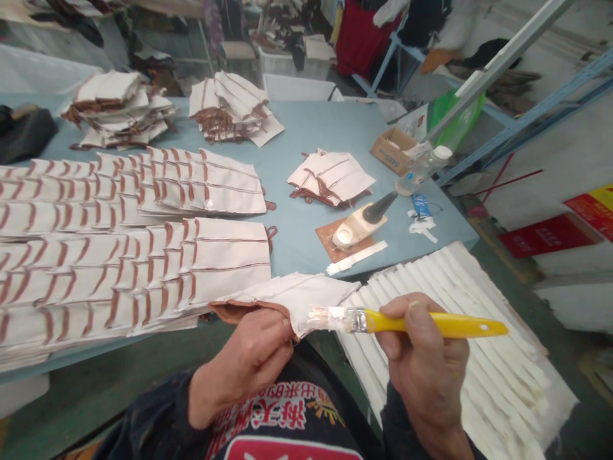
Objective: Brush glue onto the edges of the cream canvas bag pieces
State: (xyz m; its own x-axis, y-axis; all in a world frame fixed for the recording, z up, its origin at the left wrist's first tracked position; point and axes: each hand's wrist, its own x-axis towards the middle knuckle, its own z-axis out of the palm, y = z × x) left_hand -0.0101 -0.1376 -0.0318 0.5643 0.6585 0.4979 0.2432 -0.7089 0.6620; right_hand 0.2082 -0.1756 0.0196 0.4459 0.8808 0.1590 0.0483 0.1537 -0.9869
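Observation:
My left hand (249, 361) is closed on the brown edge of an off-white sewn fabric piece (306, 291), which hangs at the table's front edge with its brown inside partly showing. My right hand (426, 364) grips a yellow-handled paintbrush (460, 324). White residue coats the brush's metal band, and its bristles are at the fabric's right side; whether they touch it I cannot tell. Just under the right hand lie white strips (479, 370) in a slanted row on a sheet. Overlapping rows of similar brown-edged pieces (230, 246) cover the table's left side.
Stacks of sewn pieces (230, 105) stand along the back of the blue table (297, 236). Toward its right are a smaller pile (330, 176), a cream bottle with a dark cone nozzle (357, 227), a cardboard box (393, 150) and a clear bottle (421, 169). A metal bar (498, 70) slants above.

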